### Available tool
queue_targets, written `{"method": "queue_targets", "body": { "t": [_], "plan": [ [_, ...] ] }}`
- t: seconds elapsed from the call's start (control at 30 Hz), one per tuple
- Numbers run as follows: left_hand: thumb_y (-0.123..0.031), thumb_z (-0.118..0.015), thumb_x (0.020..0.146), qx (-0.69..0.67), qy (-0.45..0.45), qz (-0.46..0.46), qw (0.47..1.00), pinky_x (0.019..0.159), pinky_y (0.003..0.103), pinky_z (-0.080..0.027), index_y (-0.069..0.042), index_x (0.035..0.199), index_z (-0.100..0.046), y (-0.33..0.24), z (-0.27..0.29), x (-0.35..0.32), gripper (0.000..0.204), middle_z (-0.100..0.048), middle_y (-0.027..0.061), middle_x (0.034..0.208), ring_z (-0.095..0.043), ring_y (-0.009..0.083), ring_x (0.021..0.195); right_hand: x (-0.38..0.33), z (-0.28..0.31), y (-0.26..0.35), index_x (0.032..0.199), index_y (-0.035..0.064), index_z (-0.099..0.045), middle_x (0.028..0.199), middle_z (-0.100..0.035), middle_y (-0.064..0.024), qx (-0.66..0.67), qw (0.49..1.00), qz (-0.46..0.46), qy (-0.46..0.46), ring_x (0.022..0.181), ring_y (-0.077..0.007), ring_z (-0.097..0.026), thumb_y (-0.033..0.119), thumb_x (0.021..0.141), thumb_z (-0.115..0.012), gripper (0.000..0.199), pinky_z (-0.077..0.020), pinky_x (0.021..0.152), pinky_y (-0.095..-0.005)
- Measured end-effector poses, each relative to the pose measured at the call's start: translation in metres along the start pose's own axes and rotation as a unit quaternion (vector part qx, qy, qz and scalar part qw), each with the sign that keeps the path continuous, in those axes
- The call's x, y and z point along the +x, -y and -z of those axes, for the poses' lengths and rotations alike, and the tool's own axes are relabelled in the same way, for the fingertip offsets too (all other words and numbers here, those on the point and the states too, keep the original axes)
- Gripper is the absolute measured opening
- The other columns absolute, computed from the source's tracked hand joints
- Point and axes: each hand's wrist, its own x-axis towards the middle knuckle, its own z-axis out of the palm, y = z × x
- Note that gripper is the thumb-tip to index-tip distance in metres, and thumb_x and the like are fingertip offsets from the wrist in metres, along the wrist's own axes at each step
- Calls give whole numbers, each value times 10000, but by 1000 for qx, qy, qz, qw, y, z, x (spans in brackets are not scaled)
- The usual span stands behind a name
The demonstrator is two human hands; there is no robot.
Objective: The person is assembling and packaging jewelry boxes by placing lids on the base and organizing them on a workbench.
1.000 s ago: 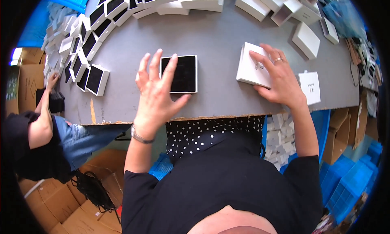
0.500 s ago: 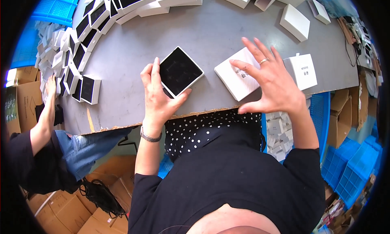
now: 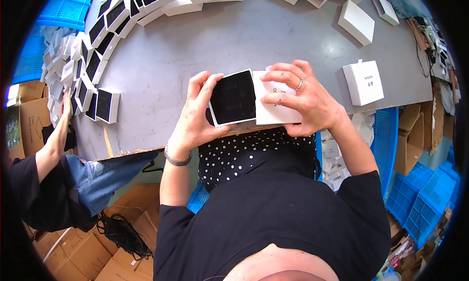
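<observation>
Near the table's front edge, my left hand [image 3: 196,110] grips a white box tray with a black lining [image 3: 233,98] by its left side, thumb along the near edge. My right hand [image 3: 308,100] is closed around a white box sleeve [image 3: 266,101] with dark print on top, fingers over its upper face and thumb at the near side. The tray's right edge meets the sleeve's left edge; whether it has entered the sleeve cannot be told. A closed white box [image 3: 364,84] with a small tab stands to the right of my right hand.
Black-lined white trays [image 3: 100,39] line the table's left and far side, beside a heap of small white boxes [image 3: 56,61]. More white boxes [image 3: 356,22] lie at the far right. A co-worker's hand [image 3: 67,103] is at the left. Blue crates [image 3: 415,198] stand lower right.
My right hand has closed on the sleeve and brought it left against the tray. My left hand has turned the tray more upright to the table edge and moved it slightly right.
</observation>
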Motion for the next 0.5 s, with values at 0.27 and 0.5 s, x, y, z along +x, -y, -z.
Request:
{"method": "queue_targets", "body": {
  "t": [0.27, 0.5],
  "plan": [
    [-172, -897, 580, -17, 6, 16, 1000, 1065, 447, -464, -67, 1454, -439, -1, -6, -1, 992, -372, 175, 1385, -480, 372, 1267, 3, -13, -8, 1082, 169, -699, 1314, -593, -97, 34, 998, -7, -54, 1243, -379, -496, 216, 486, -652, 600, -380, 1064, -505],
    [-352, -874, 727, -53, -73, -25, 996, 1091, 495, -392, -164, 1322, -631, 1, -19, 1, 670, -393, 196, 1418, -458, 373, 1274, 6, -16, -8, 1090, 171, -702, 1323, -592, -94, 35, 998, -3, -59, 1251, -380, -492, 226, 493, -651, 602, -376, 1072, -512]
  ]
}}
